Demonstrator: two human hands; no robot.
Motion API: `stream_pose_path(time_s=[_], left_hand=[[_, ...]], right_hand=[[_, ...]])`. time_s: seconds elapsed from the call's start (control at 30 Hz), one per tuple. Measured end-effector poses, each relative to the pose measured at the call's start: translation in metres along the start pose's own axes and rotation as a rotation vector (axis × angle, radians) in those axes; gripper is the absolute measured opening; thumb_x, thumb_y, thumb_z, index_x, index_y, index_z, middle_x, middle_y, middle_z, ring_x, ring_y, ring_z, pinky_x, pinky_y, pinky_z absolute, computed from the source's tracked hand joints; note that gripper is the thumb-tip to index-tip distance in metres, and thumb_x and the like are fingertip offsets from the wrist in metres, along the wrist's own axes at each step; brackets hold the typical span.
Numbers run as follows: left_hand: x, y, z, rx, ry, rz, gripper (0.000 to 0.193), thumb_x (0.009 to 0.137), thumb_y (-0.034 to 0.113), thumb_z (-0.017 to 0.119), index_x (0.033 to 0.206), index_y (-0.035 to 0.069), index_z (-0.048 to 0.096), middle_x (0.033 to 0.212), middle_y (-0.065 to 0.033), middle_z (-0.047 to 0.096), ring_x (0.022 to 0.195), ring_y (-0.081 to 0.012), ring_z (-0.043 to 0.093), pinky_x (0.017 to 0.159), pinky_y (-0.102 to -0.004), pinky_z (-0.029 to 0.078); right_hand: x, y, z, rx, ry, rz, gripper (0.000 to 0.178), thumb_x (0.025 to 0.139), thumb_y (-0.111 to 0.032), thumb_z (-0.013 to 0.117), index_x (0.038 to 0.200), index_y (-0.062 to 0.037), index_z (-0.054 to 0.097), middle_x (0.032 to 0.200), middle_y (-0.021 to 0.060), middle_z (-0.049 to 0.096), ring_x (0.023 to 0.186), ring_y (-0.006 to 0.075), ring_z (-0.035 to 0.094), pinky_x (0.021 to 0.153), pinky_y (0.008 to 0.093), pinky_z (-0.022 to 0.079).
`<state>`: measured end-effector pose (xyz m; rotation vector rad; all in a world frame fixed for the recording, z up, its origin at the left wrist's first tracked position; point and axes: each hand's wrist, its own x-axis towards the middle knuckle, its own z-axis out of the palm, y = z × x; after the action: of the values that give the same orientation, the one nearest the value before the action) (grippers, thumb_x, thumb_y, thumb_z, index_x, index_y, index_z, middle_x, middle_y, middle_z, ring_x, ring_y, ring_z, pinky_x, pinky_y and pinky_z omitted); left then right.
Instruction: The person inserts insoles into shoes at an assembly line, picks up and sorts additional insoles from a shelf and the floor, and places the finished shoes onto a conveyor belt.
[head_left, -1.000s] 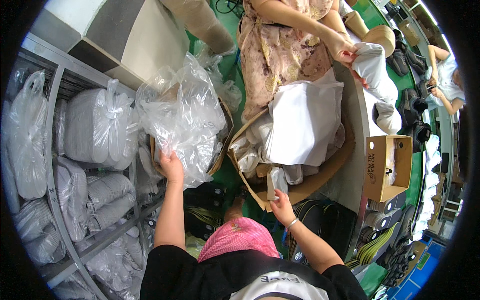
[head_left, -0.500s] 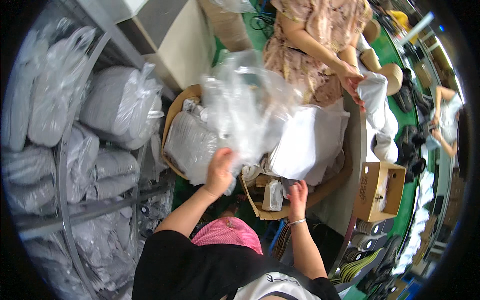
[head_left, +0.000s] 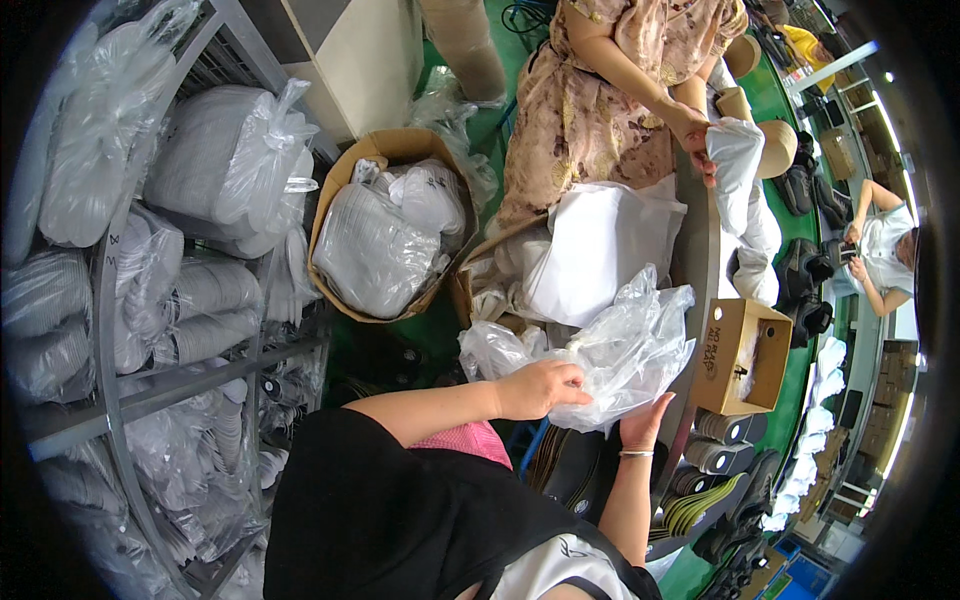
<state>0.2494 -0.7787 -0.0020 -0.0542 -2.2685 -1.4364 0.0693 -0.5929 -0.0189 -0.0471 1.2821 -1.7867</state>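
Observation:
My left hand point(head_left: 545, 389) is closed on a crumpled clear plastic bag point(head_left: 630, 350), pinching it between thumb and fingers. My right hand point(head_left: 642, 425), with a bracelet at its wrist, is at the bag's lower right edge; its visible fingers are stretched out and the rest are hidden by the bag. Just beyond the bag, a stack of white sheets point(head_left: 600, 250) lies over an open carton point(head_left: 463, 295). Farther left stands another carton point(head_left: 322, 262) with plastic-wrapped grey insoles point(head_left: 375, 250) inside.
A metal rack point(head_left: 108, 330) at left holds bagged insoles point(head_left: 215, 165). Across from me a person point(head_left: 590, 140) handles a white-covered shoe form point(head_left: 735, 165). A small brown box point(head_left: 738, 360) sits on the bench at right, near several black shoes point(head_left: 800, 265).
The plastic bag has moved from above the left carton to the right and nearer me, in my left hand. My right hand has shifted right and now meets the bag.

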Motion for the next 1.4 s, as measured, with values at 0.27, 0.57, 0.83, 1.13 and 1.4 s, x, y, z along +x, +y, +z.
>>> stream_pose_path(time_s=[0.27, 0.57, 0.83, 1.13, 1.4], left_hand=[[0.038, 0.002, 0.027, -0.103, 0.069, -0.041, 0.036, 0.063, -0.005, 0.052, 0.096, 0.007, 0.054, 0.092, -0.0109, 0.054, 0.088, -0.0278, 0.052, 0.077, -0.0344, 0.042], [0.07, 0.037, 0.041, -0.166, -0.094, -0.168, 0.037, 0.069, 0.006, 0.055, 0.104, 0.006, 0.044, 0.093, -0.0142, 0.056, 0.095, -0.0294, 0.052, 0.081, -0.0355, 0.041], [0.049, 0.043, 0.04, 0.225, 0.279, -0.36, 0.078, 0.069, 0.034, 0.063, 0.13, 0.013, 0.019, 0.129, -0.0184, 0.02, 0.123, -0.0332, 0.015, 0.096, -0.0538, 0.009], [0.06, -0.001, 0.046, -1.182, 0.222, -0.904, 0.113, 0.059, 0.046, 0.072, 0.133, 0.009, -0.005, 0.135, -0.0182, 0.017, 0.124, -0.0271, 0.02, 0.1, -0.0384, 0.019], [0.059, -0.005, 0.052, -1.249, 0.382, -0.861, 0.032, 0.071, 0.002, 0.06, 0.102, 0.002, 0.053, 0.091, -0.0047, 0.058, 0.084, -0.0141, 0.055, 0.076, -0.0267, 0.044]], right_hand=[[-0.048, 0.003, 0.071, -0.57, -0.274, -0.027, 0.07, 0.061, -0.014, 0.074, 0.119, -0.0013, 0.037, 0.11, 0.0055, 0.047, 0.1, 0.0173, 0.045, 0.086, 0.0302, 0.037], [-0.025, 0.014, 0.042, -0.498, 0.105, -0.358, 0.034, 0.087, -0.012, 0.039, 0.119, -0.002, 0.034, 0.115, 0.011, 0.043, 0.107, 0.0209, 0.044, 0.089, 0.034, 0.038], [-0.006, -0.022, 0.03, -0.66, 0.308, -0.684, 0.033, 0.079, -0.001, 0.05, 0.111, 0.0018, 0.044, 0.108, 0.0091, 0.05, 0.097, 0.0187, 0.049, 0.082, 0.0307, 0.041], [-0.013, -0.008, 0.063, 0.005, 0.118, -0.047, 0.036, 0.082, -0.015, 0.047, 0.115, -0.0011, 0.043, 0.11, 0.0098, 0.051, 0.101, 0.0238, 0.049, 0.086, 0.0368, 0.039], [-0.008, 0.007, 0.067, 0.062, 0.25, 0.021, 0.037, 0.074, -0.008, 0.054, 0.11, -0.0023, 0.048, 0.105, 0.0074, 0.054, 0.093, 0.0191, 0.052, 0.083, 0.0319, 0.04]])
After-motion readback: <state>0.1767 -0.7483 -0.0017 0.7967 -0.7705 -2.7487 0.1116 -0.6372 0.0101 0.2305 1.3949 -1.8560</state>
